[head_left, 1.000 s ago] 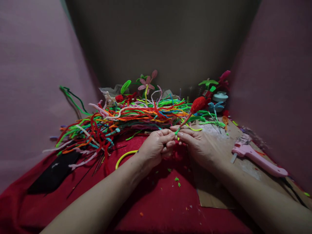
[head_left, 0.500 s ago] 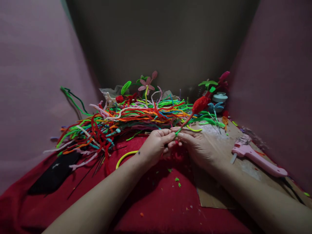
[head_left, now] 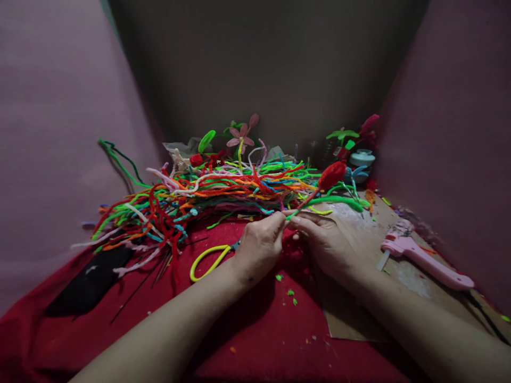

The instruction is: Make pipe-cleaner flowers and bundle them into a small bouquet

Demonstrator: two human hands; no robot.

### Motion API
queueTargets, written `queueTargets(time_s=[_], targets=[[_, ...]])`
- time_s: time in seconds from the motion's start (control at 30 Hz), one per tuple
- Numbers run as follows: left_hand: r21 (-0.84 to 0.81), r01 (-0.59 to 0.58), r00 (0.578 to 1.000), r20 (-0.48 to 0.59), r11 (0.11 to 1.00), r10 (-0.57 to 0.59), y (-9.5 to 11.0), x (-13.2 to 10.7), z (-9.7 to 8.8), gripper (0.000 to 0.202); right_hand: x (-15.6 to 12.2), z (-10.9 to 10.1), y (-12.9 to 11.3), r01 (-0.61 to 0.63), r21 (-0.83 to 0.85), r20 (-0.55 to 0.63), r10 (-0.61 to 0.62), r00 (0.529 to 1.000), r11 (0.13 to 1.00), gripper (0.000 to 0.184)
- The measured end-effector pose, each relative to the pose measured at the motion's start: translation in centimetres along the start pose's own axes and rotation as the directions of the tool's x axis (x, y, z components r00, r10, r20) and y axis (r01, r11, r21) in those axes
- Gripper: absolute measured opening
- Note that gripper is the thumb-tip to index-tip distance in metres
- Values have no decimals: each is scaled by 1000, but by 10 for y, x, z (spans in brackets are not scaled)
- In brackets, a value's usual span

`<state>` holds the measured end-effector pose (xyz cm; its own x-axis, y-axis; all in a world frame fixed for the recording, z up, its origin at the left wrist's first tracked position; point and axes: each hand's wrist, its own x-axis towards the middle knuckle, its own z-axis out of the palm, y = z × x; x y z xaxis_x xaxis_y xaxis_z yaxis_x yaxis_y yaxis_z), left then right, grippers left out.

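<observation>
We look through one camera worn on the person's head, set above and behind the left forearm (head_left: 167,319) and right forearm (head_left: 423,314), facing forward and tilted down. The left hand (head_left: 259,247) and right hand (head_left: 329,247) sit just below our frame's centre, near enough for us to make out fingers. Beyond them we see across a heap of chenille stems (head_left: 223,186) to a dark backdrop (head_left: 271,64); our wide view also takes in pinkish surfaces (head_left: 59,122) on both sides and, lowest, the red tablecloth (head_left: 271,340).
</observation>
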<state>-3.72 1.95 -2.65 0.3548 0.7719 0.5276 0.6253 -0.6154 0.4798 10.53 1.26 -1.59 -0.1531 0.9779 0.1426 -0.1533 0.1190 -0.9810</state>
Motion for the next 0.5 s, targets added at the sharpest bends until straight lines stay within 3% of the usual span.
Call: queueTargets(time_s=[0.1, 0.27, 0.37, 0.5], targets=[[-342, 184, 983, 49, 922, -179, 11, 7, -7, 22, 4, -2, 12, 31, 147, 82, -44, 996, 989, 20], [-724, 465, 878, 305, 510, -369, 21, 13, -14, 25, 6, -8, 19, 62, 161, 110, -80, 991, 985, 18], [-791, 534, 832, 430, 297, -350, 19, 13, -14, 21, 6, -12, 18, 61, 157, 121, -81, 989, 986, 15], [-793, 603, 792, 581, 85, -190, 7, 12, -14, 18, 9, -14, 17, -43, 214, 147, 12, 989, 976, 20]])
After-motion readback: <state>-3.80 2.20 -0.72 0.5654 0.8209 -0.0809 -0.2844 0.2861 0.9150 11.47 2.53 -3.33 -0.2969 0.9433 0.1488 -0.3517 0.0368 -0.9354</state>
